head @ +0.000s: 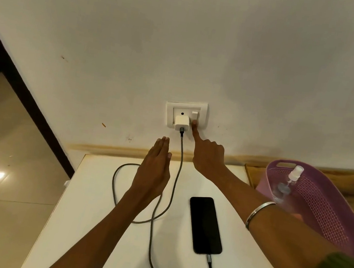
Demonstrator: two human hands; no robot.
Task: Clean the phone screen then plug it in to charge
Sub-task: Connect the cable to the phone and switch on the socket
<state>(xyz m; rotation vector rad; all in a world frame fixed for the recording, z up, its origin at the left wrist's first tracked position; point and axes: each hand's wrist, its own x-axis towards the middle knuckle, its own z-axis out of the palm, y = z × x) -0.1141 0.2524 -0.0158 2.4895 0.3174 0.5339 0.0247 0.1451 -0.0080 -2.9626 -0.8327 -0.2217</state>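
Head view, looking down at a white table. Nearest: phone lying flat, screen up and dark, cable plugged into its near end. Cable loops across the tabletop, passes under the left forearm, then climbs to a white charger seated in the wall socket. Left hand hovers above the table just left of the cable, fingers straight and together, holding nothing. Right hand reaches to the wall, index finger extended, tip on the switch beside the charger, other fingers curled in. Bangle on the right forearm. Right of the table: purple basket with a spray bottle lying inside.
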